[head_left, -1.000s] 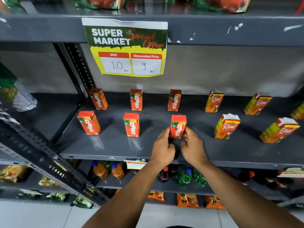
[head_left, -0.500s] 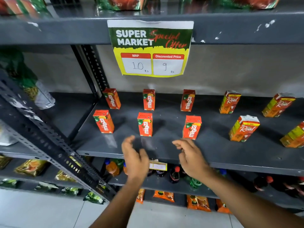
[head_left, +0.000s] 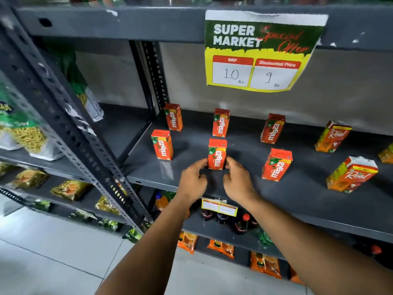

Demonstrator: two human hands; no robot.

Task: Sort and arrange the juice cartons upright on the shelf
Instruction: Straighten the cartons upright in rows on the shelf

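The middle front Maaza carton (head_left: pixel 217 154) stands upright on the grey shelf (head_left: pixel 308 201), long axis vertical, directly between both hands. The left hand (head_left: pixel 192 180) and right hand (head_left: pixel 238 182) flank its lower sides equally close, curled fingertips touching it lightly, not clenched.

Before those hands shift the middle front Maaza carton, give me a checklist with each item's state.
1. Red-orange Maaza carton in the front middle upright: ok.
2. Left hand fingertips at its left edge: ok.
3. Right hand fingertips at its right edge: ok.
4. Firm grip: cannot tell.
5. Neighbouring front-left Maaza carton stands clear: ok.
6. Grey metal shelf bare in front: ok.
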